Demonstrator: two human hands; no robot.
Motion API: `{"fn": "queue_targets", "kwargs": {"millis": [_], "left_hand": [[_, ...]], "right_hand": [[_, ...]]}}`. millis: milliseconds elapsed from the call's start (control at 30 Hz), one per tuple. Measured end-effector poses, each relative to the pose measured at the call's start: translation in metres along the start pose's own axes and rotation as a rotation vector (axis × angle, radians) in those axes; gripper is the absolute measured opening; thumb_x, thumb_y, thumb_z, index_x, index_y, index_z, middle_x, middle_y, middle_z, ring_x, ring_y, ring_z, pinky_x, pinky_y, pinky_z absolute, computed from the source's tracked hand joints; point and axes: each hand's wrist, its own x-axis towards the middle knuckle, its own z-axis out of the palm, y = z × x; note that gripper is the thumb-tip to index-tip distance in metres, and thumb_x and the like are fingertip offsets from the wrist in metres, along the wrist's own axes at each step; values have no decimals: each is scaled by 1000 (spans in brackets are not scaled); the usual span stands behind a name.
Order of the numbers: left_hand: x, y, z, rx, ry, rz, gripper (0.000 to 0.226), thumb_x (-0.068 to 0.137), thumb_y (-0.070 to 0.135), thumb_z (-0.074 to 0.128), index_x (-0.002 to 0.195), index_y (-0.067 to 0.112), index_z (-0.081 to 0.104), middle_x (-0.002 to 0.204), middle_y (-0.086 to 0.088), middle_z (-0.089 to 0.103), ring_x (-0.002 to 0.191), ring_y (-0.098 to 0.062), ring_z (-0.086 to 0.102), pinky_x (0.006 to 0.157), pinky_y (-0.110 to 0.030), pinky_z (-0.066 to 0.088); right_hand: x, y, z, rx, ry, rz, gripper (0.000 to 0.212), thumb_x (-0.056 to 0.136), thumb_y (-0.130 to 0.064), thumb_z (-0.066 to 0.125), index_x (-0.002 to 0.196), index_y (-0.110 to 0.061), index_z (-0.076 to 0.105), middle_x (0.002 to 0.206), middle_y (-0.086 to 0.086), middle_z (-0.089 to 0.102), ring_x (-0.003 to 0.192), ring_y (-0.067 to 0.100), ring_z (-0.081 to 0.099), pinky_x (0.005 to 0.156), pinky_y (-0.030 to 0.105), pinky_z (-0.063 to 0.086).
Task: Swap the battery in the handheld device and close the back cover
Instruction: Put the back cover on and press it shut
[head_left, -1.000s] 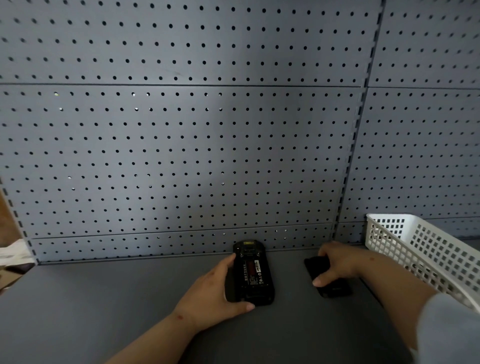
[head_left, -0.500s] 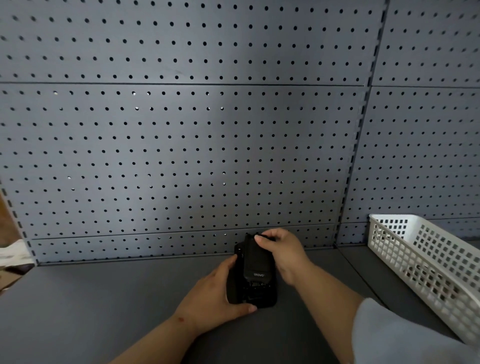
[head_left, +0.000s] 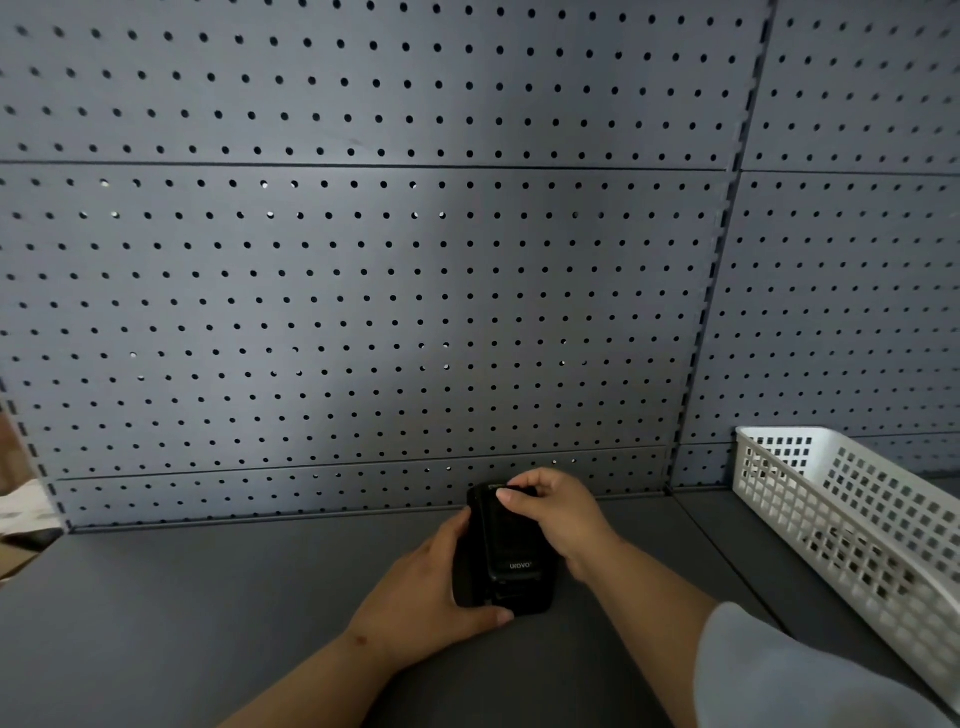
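My left hand (head_left: 423, 603) wraps the handheld device (head_left: 501, 597) from its nine o'clock side: the palm lies along the left edge, the thumb curls under the near end and its tip shows at about six o'clock of the body, and the other fingers run up the left flank, close together. The device lies flat on the dark grey shelf (head_left: 208, 613), face down, its long axis running from six to twelve o'clock, its far end just beside the foot of the pegboard wall (head_left: 363, 286). My right hand (head_left: 561, 514) comes in from three o'clock and sits over the upper half of the device, fingers bent and bunched, the tips pressing on the back cover (head_left: 511, 551) near its twelve o'clock end; the thumb is hidden behind the fingers, so I cannot tell whether it pinches the cover's edge or only rests there. The cover is black, with a small pale brand word printed near its lower edge, and it lies on the device's back, a strip of the body showing below it toward six o'clock. Whether it is fully seated I cannot tell. My right forearm crosses the shelf from five o'clock, a pale grey sleeve (head_left: 789, 675) at the bottom right. At three o'clock, well apart from the device, a white perforated basket (head_left: 857, 519) stands on the shelf.
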Motion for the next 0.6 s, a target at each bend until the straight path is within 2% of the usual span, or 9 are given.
{"fn": "queue_targets", "kwargs": {"millis": [300, 467, 600], "left_hand": [[0, 0, 0, 8, 6, 4, 102, 67, 52, 71, 143, 32, 6, 147, 14, 32, 128, 1, 34, 99, -13, 29], [1, -1, 1, 4, -7, -12, 104, 65, 55, 70, 143, 33, 6, 147, 12, 33, 131, -3, 35, 104, -18, 32], [1, -1, 1, 7, -5, -16, 103, 67, 52, 71, 144, 31, 5, 148, 12, 31, 131, -2, 33, 101, -13, 27]], "right_hand": [[0, 4, 5, -22, 45, -39, 14, 80, -17, 69, 91, -10, 64, 79, -4, 57, 73, 7, 56, 65, 17, 45], [0, 8, 7, -23, 46, -50, 10, 80, -17, 69, 88, -14, 64, 81, -4, 59, 76, 10, 58, 64, 17, 44], [0, 11, 4, -18, 38, -46, 8, 80, -18, 70, 84, -17, 63, 82, -3, 59, 76, 8, 58, 64, 17, 45]]}}
